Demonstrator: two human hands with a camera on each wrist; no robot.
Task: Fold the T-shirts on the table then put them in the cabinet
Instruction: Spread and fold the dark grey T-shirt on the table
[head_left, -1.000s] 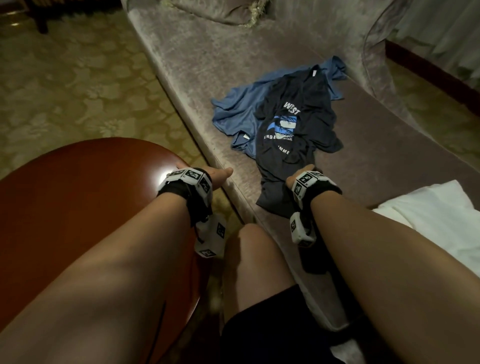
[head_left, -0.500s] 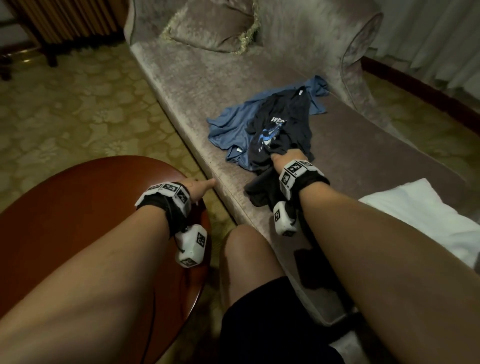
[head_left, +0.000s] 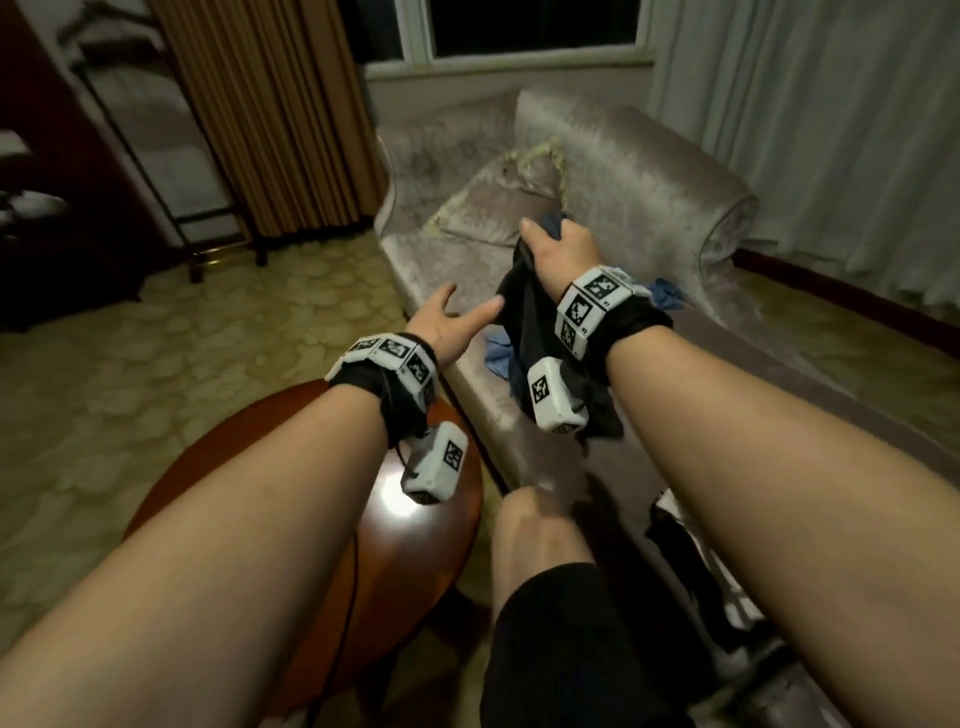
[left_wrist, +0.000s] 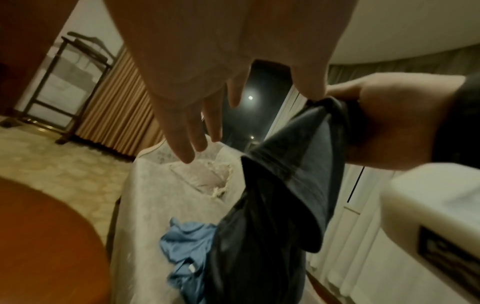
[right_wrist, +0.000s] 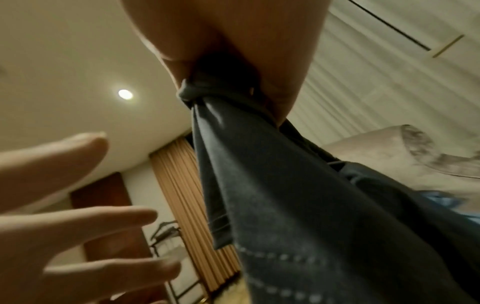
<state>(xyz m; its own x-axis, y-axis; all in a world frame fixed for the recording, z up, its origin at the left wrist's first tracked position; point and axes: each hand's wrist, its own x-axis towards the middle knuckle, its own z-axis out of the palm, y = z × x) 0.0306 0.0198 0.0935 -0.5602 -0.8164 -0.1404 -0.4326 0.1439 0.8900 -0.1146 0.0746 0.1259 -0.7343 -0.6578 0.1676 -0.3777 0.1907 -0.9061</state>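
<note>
My right hand (head_left: 553, 248) grips a bunched dark navy T-shirt (head_left: 524, 322) and holds it up above the grey velvet chaise (head_left: 457, 260); the cloth hangs down past the wrist. In the right wrist view the dark T-shirt (right_wrist: 272, 195) is clenched in the fist. My left hand (head_left: 452, 319) is open, fingers spread, just left of the hanging shirt, thumb close to its edge. In the left wrist view the left hand's fingers (left_wrist: 187, 142) point out straight beside the dark T-shirt (left_wrist: 272, 216). A blue T-shirt (left_wrist: 187, 242) lies crumpled on the seat below.
A round red-brown wooden table (head_left: 415, 545) stands under my left forearm. A fringed cushion (head_left: 493, 208) lies at the chaise's far end. Tan curtains (head_left: 270, 114), a dark valet stand (head_left: 150, 156) and patterned carpet (head_left: 156, 364) are to the left; white curtains (head_left: 831, 130) to the right.
My right hand has lifted the dark T-shirt off the chaise and off the blue one. My left hand rose from the table edge towards the shirt, and my head tilted up.
</note>
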